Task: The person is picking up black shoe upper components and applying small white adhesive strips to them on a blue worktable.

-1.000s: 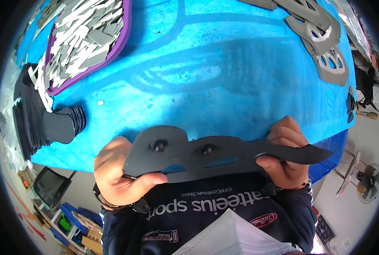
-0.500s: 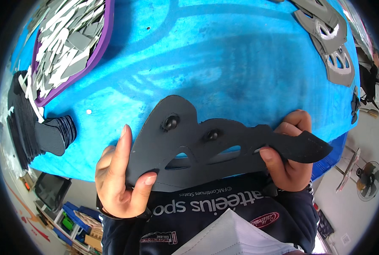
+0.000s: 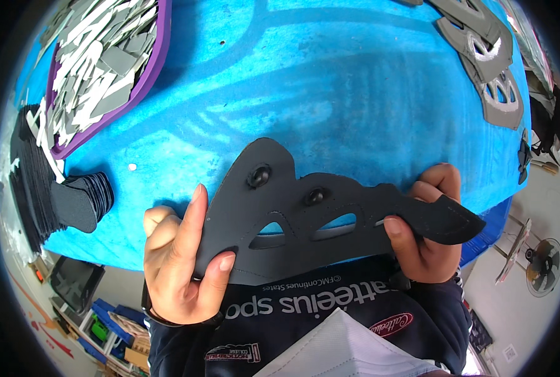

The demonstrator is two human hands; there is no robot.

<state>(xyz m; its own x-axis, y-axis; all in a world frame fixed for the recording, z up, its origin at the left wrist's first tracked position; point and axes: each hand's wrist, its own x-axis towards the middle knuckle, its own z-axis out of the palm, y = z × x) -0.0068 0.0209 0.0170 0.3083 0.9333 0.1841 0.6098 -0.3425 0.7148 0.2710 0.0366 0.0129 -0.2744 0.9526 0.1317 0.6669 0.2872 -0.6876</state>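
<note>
Held the dark pierced panel (image 3: 302, 217) in both hands, in front of the dark top (image 3: 361, 301) and over the near edge of the blue table (image 3: 368, 113). Pinched its broad end with the left hand (image 3: 179, 270), with the thumb on the face near the lower corner and the index finger stretched along the outer edge. Gripped its narrower part with the right hand (image 3: 430, 248), with the thumb in front, leaving the tip jutting out beyond. Could not make out the fingertips behind it. Saw two black round knobs (image 3: 259, 176) on its face; also a purple tray (image 3: 162, 56) heaped with white and grey scraps (image 3: 104, 75) at upper left, a stack of dark pieces (image 3: 79, 204) nearer, and overlapping grey panels (image 3: 503, 116) at upper right.
</note>
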